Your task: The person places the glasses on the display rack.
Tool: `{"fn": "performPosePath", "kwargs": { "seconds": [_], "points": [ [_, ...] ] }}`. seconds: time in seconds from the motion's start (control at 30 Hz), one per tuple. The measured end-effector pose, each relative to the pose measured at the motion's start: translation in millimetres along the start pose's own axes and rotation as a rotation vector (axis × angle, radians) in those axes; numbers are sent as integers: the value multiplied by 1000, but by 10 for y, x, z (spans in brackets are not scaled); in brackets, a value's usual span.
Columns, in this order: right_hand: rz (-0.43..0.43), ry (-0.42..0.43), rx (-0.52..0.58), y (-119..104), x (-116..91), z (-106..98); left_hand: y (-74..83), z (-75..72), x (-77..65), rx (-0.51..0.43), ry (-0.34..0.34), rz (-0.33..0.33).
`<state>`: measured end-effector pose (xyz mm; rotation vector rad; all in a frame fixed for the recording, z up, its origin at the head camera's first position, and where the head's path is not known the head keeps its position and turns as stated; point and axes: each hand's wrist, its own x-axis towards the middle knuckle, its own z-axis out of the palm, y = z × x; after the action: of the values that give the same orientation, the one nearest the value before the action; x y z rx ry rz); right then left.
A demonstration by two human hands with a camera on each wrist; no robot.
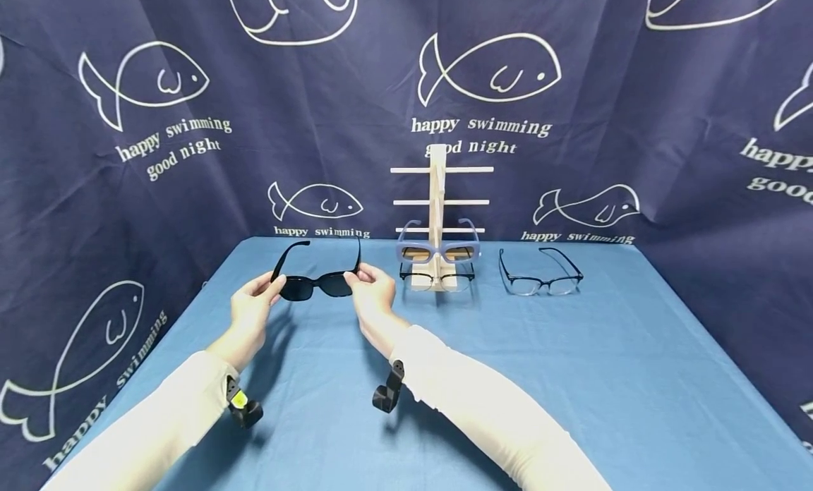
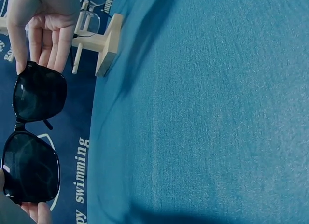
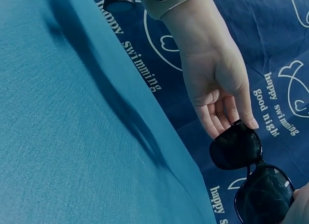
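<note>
Black sunglasses [image 1: 317, 286] with dark lenses and unfolded temples are held up over the back left of the table. My left hand [image 1: 251, 311] pinches one outer corner of the frame, thumb in front. At the opposite corner, my right hand [image 1: 375, 299] pinches the frame near the hinge. The left wrist view shows the lenses [image 2: 31, 166] spanning between both hands, clear of the cloth. Just right of my right hand stands a wooden eyewear rack [image 1: 437, 188], bearing lilac-framed sunglasses [image 1: 437, 252] on a low peg and dark-rimmed clear eyeglasses [image 1: 437, 276] beneath them.
Another pair of clear eyeglasses [image 1: 544, 286] with dark rims sits on the blue tablecloth [image 1: 571, 378], right of the rack, temples unfolded. Upper pegs [image 1: 470, 170] of the rack stick out to both sides. A dark blue fish-print curtain [image 1: 356, 124] hangs behind and around the table.
</note>
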<state>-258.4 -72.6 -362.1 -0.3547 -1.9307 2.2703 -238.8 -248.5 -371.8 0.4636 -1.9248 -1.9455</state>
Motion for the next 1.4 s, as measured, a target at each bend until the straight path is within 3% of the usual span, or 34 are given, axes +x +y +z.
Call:
{"fn": "performPosePath", "kwargs": {
  "seconds": [0.2,0.4,0.77,1.2,1.4],
  "points": [
    [-16,-10,-10,-34,-20,-19,8,-40,-20,-69,-15,-23],
    [-7,-35,-2,-43,-29,-45,39,-79,-52,-72,-29,-37],
    [-30,-70,5,-132,-87,-95,118,-127,-101,-168,-10,-62],
    [-9,-121,13,-186,-146,-170,202,-160,-192,-114,-11,-58],
    [-28,-130,29,-221,-148,-192,254,-144,-222,-162,-5,-54]
  ]
}}
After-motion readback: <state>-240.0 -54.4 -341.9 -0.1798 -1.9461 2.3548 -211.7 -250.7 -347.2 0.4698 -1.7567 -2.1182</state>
